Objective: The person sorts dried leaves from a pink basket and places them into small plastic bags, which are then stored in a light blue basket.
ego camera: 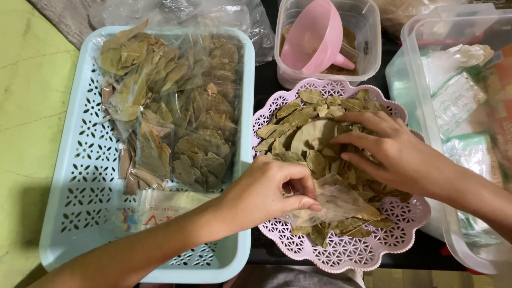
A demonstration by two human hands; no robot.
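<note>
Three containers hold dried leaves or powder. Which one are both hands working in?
The round lilac perforated plastic basket of loose dried leaves. The left hand and right hand are over it; the pale blue rectangular basket and clear tub go untouched.

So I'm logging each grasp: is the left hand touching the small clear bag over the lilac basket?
Touching. The head view shows the left hand pinching the clear bag at its edge between thumb and fingers.
</note>
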